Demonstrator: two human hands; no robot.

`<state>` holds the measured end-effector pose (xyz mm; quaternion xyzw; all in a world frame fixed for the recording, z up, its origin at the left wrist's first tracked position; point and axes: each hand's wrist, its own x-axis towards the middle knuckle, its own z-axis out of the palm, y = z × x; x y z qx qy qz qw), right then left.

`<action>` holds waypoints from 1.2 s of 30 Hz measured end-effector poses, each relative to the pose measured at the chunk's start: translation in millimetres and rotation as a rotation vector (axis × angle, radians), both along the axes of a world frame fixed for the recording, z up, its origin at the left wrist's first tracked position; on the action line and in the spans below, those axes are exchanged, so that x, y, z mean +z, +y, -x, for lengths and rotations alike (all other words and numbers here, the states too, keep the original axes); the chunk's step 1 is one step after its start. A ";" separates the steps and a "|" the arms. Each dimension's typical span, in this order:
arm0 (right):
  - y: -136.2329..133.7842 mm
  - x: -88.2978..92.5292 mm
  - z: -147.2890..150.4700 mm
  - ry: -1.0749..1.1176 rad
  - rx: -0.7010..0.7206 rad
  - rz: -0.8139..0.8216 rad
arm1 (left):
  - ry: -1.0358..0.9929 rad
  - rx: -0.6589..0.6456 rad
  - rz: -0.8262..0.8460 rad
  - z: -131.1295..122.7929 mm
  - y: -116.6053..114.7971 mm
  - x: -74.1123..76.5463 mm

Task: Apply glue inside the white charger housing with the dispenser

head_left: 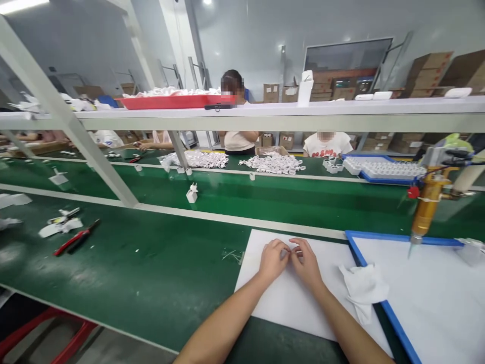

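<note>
My left hand (pixel 273 260) and my right hand (pixel 306 262) rest close together on a white sheet (pixel 288 298) lying on the green work surface (pixel 151 263). Both have their fingers curled and pinched toward each other, fingertips nearly touching. Whatever sits between them is too small to make out. A crumpled white cloth (pixel 364 289) lies just right of my right hand.
A blue-edged white tray (pixel 428 298) lies at right, under a hanging orange-bodied tool (pixel 426 207). Red-handled pliers (pixel 76 237) lie at left. A white plug part (pixel 192 193) stands on the belt. Across it are piles of white parts (pixel 273 163), a filled blue tray (pixel 382 169) and other people.
</note>
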<state>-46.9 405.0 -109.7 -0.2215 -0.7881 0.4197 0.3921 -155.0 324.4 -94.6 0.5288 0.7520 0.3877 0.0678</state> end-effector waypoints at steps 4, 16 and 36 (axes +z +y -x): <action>0.9 0.6 0.3 0.000 -0.010 0.014 | 0.030 -0.023 0.016 0.6 0.3 -0.2; 0.8 -1.0 -3.1 -0.040 -0.003 0.040 | 0.044 -0.027 0.042 -2.7 -0.6 -1.9; 5.3 -9.6 -7.6 -0.099 -0.023 0.100 | 0.079 -0.032 0.105 -6.3 -1.3 -6.3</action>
